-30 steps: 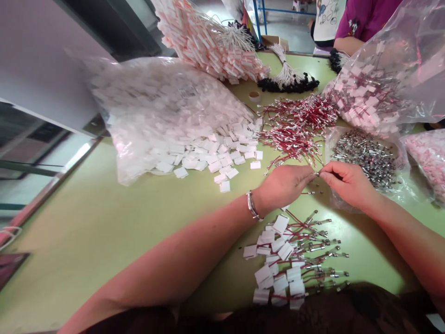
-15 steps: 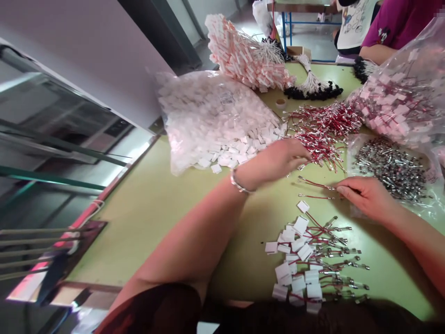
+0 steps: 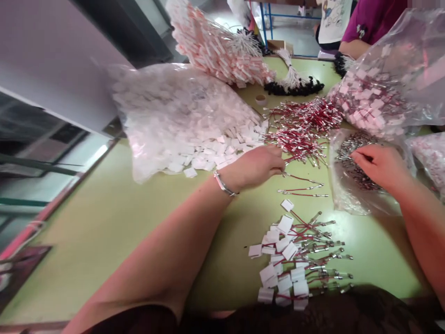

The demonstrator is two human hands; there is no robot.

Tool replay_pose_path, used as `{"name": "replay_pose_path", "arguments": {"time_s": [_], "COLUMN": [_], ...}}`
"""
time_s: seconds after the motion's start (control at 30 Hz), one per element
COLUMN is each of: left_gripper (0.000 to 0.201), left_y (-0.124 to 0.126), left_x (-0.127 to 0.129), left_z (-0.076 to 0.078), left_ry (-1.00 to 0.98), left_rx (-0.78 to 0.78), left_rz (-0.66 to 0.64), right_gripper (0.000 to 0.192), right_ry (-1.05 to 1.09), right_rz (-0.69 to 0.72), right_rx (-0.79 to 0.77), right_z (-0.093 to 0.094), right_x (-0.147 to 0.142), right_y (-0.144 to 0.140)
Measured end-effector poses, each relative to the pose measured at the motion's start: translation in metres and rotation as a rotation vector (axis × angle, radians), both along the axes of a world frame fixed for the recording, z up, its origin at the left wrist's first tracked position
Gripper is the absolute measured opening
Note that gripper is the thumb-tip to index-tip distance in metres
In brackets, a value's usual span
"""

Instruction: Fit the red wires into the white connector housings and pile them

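Nearest the wearer lay the finished pile (image 3: 295, 260): white tabs on red leads with metal ends, fanned out on the green table (image 3: 104, 222), the leads mostly running left to right. Just beyond it, two loose red wires (image 3: 302, 185) lay flat and nearly parallel, long axis across the table, metal tips pointing right. The left hand (image 3: 255, 166) sat right at their left ends, fingers curled down and pinched near the upper wire's end; whether they truly gripped it could not be told, since the knuckles hid the tips. So the wire ran rightward from those fingers, and the left hand was plainly the nearer one. The right hand (image 3: 378, 167) was well apart, over to the right, resting in the clear bag (image 3: 351, 199) of small metal parts (image 3: 351, 174), fingers bent and dipping among them; what they held, if anything, did not show. Each wire looked thin, glossy red, short, with a silver terminal at the end. Farther back spread the heap of red wires (image 3: 299, 127), touching nothing but table, and left of it the spill of white tabs (image 3: 215, 153) from a big bag. At the far edge sat another person's sleeve (image 3: 368, 18).
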State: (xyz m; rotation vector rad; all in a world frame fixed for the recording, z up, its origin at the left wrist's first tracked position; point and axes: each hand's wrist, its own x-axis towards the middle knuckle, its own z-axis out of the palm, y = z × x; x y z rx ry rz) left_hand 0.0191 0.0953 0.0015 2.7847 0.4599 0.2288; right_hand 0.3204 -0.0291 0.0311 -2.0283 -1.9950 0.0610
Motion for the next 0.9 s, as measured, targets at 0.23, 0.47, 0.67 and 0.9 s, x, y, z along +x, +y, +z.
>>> {"name": "replay_pose_path", "arguments": {"time_s": [0.23, 0.47, 0.67, 0.9], "left_gripper": [0.015, 0.007, 0.009, 0.019], "left_y": [-0.008, -0.013, -0.026, -0.05], "left_x": [0.015, 0.021, 0.027, 0.052], "left_z": [-0.01, 0.009, 0.021, 0.003], "left_ry": [-0.461, -0.826, -0.694, -0.371], "left_rx": [-0.102, -0.434, -0.497, -0.515], "left_rz": [0.234, 0.534, 0.582, 0.454], "right_gripper": [0.026, 0.027, 0.022, 0.026], "right_ry": [-0.316, -0.562, -0.56, -0.428], "right_rz": [0.015, 0.039, 0.088, -0.055], "right_rx": [-0.187, -0.161, -0.137, -0.183], "right_z": [-0.013, -0.023, -0.025, -0.022], "right_x": [-0.007, -0.02, -0.018, -0.02], "right_y": [0.009, 0.008, 0.009, 0.016]}}
